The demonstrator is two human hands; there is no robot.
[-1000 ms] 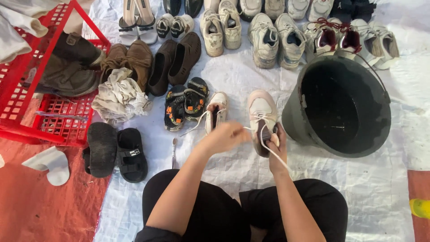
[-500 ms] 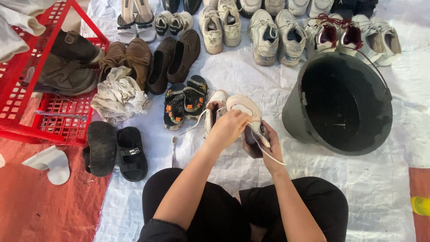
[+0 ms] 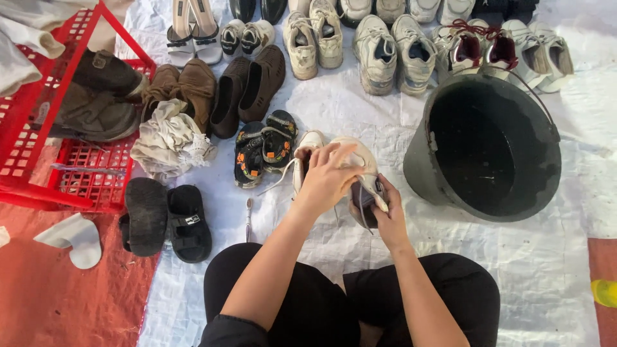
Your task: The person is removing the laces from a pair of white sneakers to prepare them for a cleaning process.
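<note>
I hold a cream sneaker (image 3: 357,162) just above the white sheet in front of my knees. My left hand (image 3: 326,177) grips its upper near the toe and laces. At the heel end, my right hand (image 3: 384,215) clasps the shoe from below, with a loose white lace hanging by the fingers. Its partner, another cream sneaker (image 3: 307,149), lies on the sheet just left of the held one, its lace trailing toward me.
A large black bucket (image 3: 421,157) tilts at the right. Small dark sandals (image 3: 263,146), black slides (image 3: 166,218), a crumpled cloth (image 3: 168,140), a toothbrush (image 3: 249,218) and a red crate (image 3: 38,132) sit left. Rows of several shoes (image 3: 392,51) line the far side.
The sneaker has been lifted and turned from lying flat on the sheet to being held between both hands, with the left hand shifting onto its upper.
</note>
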